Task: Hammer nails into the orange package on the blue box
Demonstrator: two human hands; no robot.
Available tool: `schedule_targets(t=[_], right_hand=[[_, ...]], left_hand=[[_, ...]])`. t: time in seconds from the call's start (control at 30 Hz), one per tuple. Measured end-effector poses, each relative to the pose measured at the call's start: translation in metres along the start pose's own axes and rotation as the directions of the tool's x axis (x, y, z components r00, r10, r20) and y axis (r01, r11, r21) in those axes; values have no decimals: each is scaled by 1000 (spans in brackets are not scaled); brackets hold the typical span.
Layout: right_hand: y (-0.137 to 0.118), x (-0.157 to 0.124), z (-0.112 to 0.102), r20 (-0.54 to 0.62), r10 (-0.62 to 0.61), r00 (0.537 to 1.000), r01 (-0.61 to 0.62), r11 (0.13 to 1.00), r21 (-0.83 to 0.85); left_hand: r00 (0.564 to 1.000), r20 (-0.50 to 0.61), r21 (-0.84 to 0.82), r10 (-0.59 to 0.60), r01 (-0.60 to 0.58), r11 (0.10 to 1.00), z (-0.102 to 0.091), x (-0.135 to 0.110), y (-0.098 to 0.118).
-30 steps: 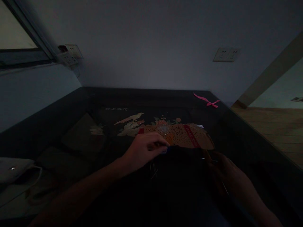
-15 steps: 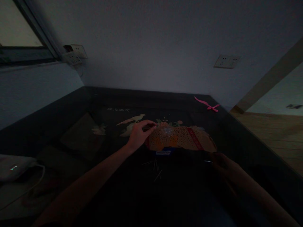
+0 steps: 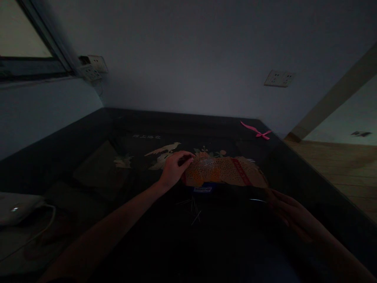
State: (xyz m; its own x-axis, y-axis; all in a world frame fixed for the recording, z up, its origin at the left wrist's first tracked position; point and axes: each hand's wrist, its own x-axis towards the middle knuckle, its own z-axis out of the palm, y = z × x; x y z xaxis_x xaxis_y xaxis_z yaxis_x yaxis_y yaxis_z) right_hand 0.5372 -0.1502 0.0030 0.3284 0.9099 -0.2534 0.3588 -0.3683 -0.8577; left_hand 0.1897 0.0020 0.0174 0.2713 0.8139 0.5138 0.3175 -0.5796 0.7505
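On the dark table lies a flat brown-orange packet (image 3: 218,171), covered in black dots, with a red band towards its right end. My left hand (image 3: 174,171) pinches the packet's upper left edge between thumb and forefinger. Near the packet's lower right corner is my right hand (image 3: 291,214), its fingers drawn together in deep shadow. A thin shiny strip (image 3: 258,200) runs up to those fingers; what they hold is too dark to make out. Under the packet's near edge shows a small blue item (image 3: 202,189) with a pale label. Several thin needle-like sticks (image 3: 194,210) lie closer to me.
A pink ribbon bow (image 3: 260,134) lies at the table's far right corner. On the left sits a white device (image 3: 17,208) with a light and a cable. Bird and flower pictures (image 3: 163,149) decorate the tabletop. A wall (image 3: 188,59) stands behind.
My right hand has shifted slightly right, and the shiny strip beside it has moved a little left and shows longer. My left hand keeps its pinch on the packet.
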Motion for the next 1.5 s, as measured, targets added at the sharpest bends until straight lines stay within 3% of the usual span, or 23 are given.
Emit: schedule_targets(t=[0.2,0.47,0.6,0.83,0.97,1.07,1.13,1.2,1.23,1.37,1.5], right_hand=[[-13,-14,-13,-64,79,995,-71,989,127],[-51,-44,-29,-168,-1,986,25,990,142],[-59,-54,-12,-173,-89,981,115,982,148],[-55,-52,41,-152,-152,977,191,939,287],[-54,-48,63,-76,-216,973,223,819,529],[-62,-49,69,77,-299,951,152,671,726],[-67,-50,69,218,-363,906,63,624,779],[-68,-49,68,333,-335,881,-25,672,740],[-67,-49,68,350,-283,893,-50,711,702],[-64,-55,72,176,-55,983,-53,828,558],[-70,-63,82,207,-65,976,-53,853,519]], left_hand=[[1000,1,-14,16,-16,1000,0,0,2],[1000,2,-40,1,-1,999,0,1,-1],[1000,-5,-61,24,-24,998,2,1,-4],[999,-27,-67,25,-27,997,-1,2,-4],[999,-31,-77,31,-33,997,-2,2,-2],[999,-30,-62,32,-34,998,-3,2,-1],[999,-31,-46,36,-37,998,-3,3,0],[998,-35,-36,44,-45,998,-3,3,-1],[998,-36,-34,50,-51,998,-3,3,-1],[997,-40,-37,66,-68,997,-2,1,-1],[995,-66,-5,76,-76,997,-2,-2,1]])
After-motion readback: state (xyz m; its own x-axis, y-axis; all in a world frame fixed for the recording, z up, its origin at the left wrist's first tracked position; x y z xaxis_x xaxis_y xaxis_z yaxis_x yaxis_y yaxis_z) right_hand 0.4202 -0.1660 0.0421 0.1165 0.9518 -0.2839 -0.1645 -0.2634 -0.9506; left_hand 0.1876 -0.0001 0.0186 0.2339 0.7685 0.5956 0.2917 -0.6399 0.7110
